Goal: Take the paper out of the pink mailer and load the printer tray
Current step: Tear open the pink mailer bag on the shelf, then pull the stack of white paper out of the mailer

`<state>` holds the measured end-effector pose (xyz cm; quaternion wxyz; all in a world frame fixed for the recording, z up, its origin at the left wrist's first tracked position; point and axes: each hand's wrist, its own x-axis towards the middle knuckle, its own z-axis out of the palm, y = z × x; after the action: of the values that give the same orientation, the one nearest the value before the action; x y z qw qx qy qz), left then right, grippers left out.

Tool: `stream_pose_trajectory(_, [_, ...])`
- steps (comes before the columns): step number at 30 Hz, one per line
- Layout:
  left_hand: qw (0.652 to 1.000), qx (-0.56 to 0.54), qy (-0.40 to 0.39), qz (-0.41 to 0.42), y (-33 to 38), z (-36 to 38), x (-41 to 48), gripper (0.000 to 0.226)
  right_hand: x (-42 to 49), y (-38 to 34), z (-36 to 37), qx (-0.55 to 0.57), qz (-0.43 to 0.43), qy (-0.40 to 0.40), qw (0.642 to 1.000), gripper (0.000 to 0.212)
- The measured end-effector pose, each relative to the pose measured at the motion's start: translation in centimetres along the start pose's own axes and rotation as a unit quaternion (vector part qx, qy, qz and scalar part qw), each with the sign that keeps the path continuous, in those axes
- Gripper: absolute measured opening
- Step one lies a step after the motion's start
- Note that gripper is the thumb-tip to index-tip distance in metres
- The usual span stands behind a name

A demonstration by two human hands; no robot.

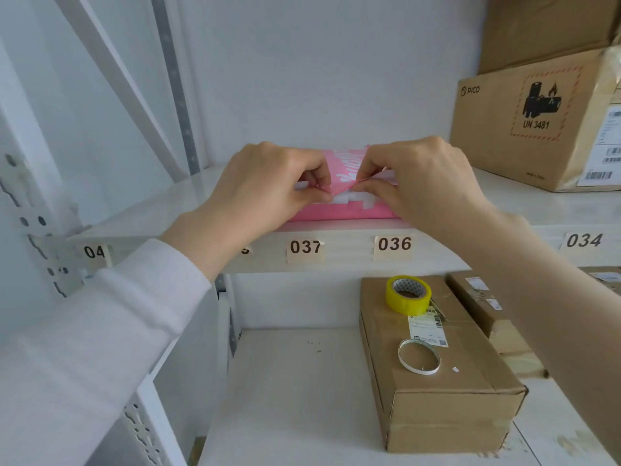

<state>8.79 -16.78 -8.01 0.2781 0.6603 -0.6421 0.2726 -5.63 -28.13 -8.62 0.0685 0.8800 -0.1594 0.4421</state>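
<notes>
A pink mailer (342,210) with white lettering lies flat on the upper white shelf (161,210), near its front edge. My left hand (265,186) pinches the mailer's top film between thumb and fingers. My right hand (420,183) pinches the same film just beside it, and the pink plastic is pulled up into a taut ridge between the two hands. Both hands cover much of the mailer. No paper and no printer are in view.
A large cardboard box with a battery warning label (537,129) stands at the shelf's right, another box on top of it. On the lower shelf, a brown box (443,398) carries a yellow tape roll (408,295) and a thin white ring (419,356). Number labels line the shelf edge.
</notes>
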Motion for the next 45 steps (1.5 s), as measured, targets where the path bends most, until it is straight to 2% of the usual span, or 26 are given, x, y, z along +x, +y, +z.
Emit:
stream_pose_trajectory(5, [1.000, -0.009, -0.016, -0.008, 0.0, -0.2, 0.1, 0.011, 0.1, -0.3, -0.1, -0.017, 0.005, -0.010, 1.000, 0.023])
stream_pose_trajectory(10, [0.999, -0.033, -0.033, -0.022, -0.3, -0.3, 0.4, 0.010, -0.7, -1.2, 0.6, 0.002, -0.018, 0.001, 1.000, 0.013])
stream_pose_trajectory(14, [0.996, -0.075, -0.032, -0.040, -0.3, -0.6, 0.6, 0.011, -0.3, -1.9, 1.3, 0.034, -0.007, 0.055, 0.998, 0.014])
stream_pose_trajectory(16, [0.991, -0.106, -0.061, -0.050, -0.5, -1.0, 0.7, 0.016, 0.1, -2.0, 1.2, 0.036, 0.019, 0.041, 0.998, 0.016])
stream_pose_trajectory(20, [0.977, -0.172, -0.110, -0.057, -1.1, -1.9, -0.1, 0.040, 0.6, -1.7, 0.8, 0.034, 0.034, -0.003, 0.999, 0.014])
stream_pose_trajectory(22, [0.980, -0.162, -0.092, -0.065, -2.0, -2.0, -0.8, 0.038, 0.7, -1.6, 0.8, 0.033, 0.041, -0.004, 0.999, 0.013])
stream_pose_trajectory(26, [0.985, -0.138, -0.032, -0.102, -3.4, -1.7, -1.8, 0.015, 0.7, -1.8, 0.8, 0.023, 0.050, -0.011, 0.998, 0.013])
stream_pose_trajectory(29, [0.986, -0.125, 0.010, -0.113, -3.5, -1.3, -1.7, 0.021, 0.2, -2.2, 0.6, 0.012, 0.040, -0.026, 0.999, 0.014])
stream_pose_trajectory(32, [0.984, -0.128, 0.016, -0.120, -3.8, -1.1, -1.2, 0.019, -0.3, -2.9, 0.0, 0.056, 0.011, -0.025, 0.998, 0.021])
stream_pose_trajectory(34, [0.984, -0.130, 0.011, -0.122, -4.1, -1.0, -1.0, 0.013, -0.6, -3.4, 0.1, 0.078, -0.035, 0.021, 0.996, 0.021])
stream_pose_trajectory(36, [0.983, -0.138, -0.003, -0.118, -4.1, -1.0, -0.9, 0.013, -0.6, -3.7, 0.9, 0.063, -0.069, 0.053, 0.994, 0.017])
stream_pose_trajectory(39, [0.969, -0.218, 0.000, -0.117, -4.1, -1.3, -1.2, 0.011, -0.3, -3.8, 2.8, 0.026, -0.089, 0.035, 0.995, 0.018])
stream_pose_trajectory(41, [0.957, -0.273, 0.009, -0.094, -4.1, -1.8, -1.9, 0.021, 0.0, -3.8, 3.6, 0.024, -0.077, 0.034, 0.996, 0.018])
stream_pose_trajectory(42, [0.967, -0.248, 0.023, -0.060, -4.1, -2.0, -2.4, 0.024, 0.1, -3.8, 3.8, 0.027, -0.070, 0.038, 0.996, 0.017])
stream_pose_trajectory(45, [0.993, -0.050, 0.069, 0.085, -4.0, -1.8, -4.2, 0.024, 0.3, -3.8, 4.0, 0.047, -0.048, 0.044, 0.997, 0.014])
